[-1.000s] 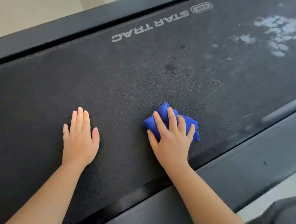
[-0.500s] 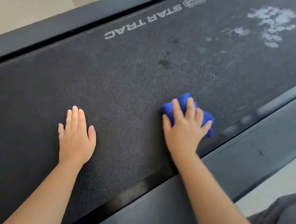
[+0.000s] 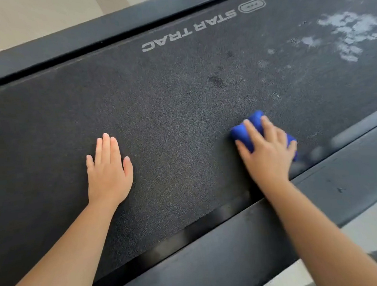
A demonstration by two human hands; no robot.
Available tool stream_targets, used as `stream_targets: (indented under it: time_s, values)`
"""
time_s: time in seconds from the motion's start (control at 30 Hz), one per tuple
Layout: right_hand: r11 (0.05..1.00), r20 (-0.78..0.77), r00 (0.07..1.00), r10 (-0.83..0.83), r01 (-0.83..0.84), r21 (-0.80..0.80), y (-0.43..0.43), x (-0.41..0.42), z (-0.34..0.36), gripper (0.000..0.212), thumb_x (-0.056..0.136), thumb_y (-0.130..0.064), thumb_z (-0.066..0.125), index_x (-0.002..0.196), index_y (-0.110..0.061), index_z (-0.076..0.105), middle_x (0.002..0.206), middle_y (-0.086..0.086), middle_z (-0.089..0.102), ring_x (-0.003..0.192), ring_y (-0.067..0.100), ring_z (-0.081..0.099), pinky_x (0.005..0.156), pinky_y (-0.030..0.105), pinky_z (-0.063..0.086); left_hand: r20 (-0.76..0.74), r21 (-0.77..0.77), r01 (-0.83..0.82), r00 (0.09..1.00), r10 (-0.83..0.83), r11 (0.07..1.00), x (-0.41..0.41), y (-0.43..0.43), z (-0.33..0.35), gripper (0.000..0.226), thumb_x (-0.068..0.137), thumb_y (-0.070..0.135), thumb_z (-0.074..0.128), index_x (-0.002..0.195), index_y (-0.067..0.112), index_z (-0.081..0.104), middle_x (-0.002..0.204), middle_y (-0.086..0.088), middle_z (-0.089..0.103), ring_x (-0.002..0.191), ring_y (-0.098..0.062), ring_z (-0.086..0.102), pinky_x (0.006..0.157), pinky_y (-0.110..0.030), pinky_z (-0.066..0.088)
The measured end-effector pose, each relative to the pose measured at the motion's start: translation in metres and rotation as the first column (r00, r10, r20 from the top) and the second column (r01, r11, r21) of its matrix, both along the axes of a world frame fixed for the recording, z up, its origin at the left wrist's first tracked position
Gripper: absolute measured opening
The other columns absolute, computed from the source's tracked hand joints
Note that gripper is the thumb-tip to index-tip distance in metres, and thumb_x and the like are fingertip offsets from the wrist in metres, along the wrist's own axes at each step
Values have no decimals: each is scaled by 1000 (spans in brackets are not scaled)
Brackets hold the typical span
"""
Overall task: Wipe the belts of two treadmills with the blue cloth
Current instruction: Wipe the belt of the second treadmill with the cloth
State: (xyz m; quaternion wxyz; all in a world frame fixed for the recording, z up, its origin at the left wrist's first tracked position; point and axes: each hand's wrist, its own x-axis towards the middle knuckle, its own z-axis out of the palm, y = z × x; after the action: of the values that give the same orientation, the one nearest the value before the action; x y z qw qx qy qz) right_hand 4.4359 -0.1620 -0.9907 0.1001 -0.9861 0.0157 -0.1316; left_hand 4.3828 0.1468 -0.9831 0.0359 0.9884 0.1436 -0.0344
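Blue cloth (image 3: 239,133) lies bunched on belt (image 3: 170,121), near right; I see my right hand (image 3: 266,152) pressing it, fingers spread; left hand (image 3: 108,168) rests flat on belt, fingers together.

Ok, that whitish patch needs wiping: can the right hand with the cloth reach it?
Probably yes: the right hand presses the crumpled blue cloth on the dark textured treadmill belt, and bare belt alone lies between it and the whitish patch.

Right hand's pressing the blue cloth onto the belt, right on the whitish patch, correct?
Not quite. The head view shows the right hand pressing the blue cloth onto the belt near its close edge; the whitish patch lies apart, farther along the belt, uncovered.
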Motion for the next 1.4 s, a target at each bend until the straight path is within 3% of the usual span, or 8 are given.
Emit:
stream_targets:
  time_s: [0.1,0.2,0.4,0.8,0.93,1.03,1.27,1.4]
  values:
    - [978,-137,975,-176,190,89,-8,7,3,50,87,-40,58,135,-28,50,149,8,34,129,34,35,100,65,19,0,3,0,1000,0,1000,1,-1,1,58,96,26,36,146,2,19,155,-13,12,143,-27,9,111,-53,16]
    - [964,-88,963,-254,259,54,31,-11,2,48,84,-40,53,130,-24,55,142,13,43,121,39,45,93,69,26,-6,4,5,1000,-4,1000,1,0,0,58,97,28,34,147,3,17,155,-13,11,143,-26,8,111,-52,15]
    - [1000,-51,999,5,-5,-4,121,-71,4,46,79,-44,46,118,-28,64,133,12,54,112,37,55,85,66,38,13,-21,-1,1000,2,1000,-1,0,1,58,96,27,37,146,3,19,155,-13,13,143,-26,9,111,-52,16]
    - [945,63,945,321,-316,-79,116,-31,-7,47,81,-47,42,117,-28,65,133,8,55,108,36,55,84,67,39,9,25,-39,999,39,999,43,-6,2,63,97,36,33,145,0,14,154,-17,11,143,-30,6,115,-43,11]
    - [912,73,910,408,-403,-72,119,-16,-8,47,82,-49,42,118,-28,64,132,8,55,107,36,57,86,65,38,4,-19,-1,1000,2,1000,64,3,-4,64,98,36,31,146,1,8,156,-14,1,143,-27,-2,114,-44,6]
    - [878,95,873,479,-478,-39,123,-2,-6,45,82,-48,43,115,-27,66,129,9,57,103,36,59,84,63,38,11,-32,48,999,-48,998,71,16,4,62,98,35,35,146,1,15,155,-15,8,143,-28,5,113,-42,9]
    - [823,60,821,567,-567,-30,139,17,-4,49,80,-51,40,115,-28,66,130,6,57,102,33,59,83,65,40,-142,106,44,989,-29,993,126,92,14,62,99,40,25,146,1,12,156,-15,5,143,-29,5,112,-50,12]
    - [802,42,801,597,-597,-14,148,25,-5,50,79,-51,39,113,-29,67,128,5,58,102,33,60,82,66,40,-52,92,69,997,-65,993,122,91,4,61,99,34,27,145,-4,13,155,-19,6,142,-32,3,113,-49,11]
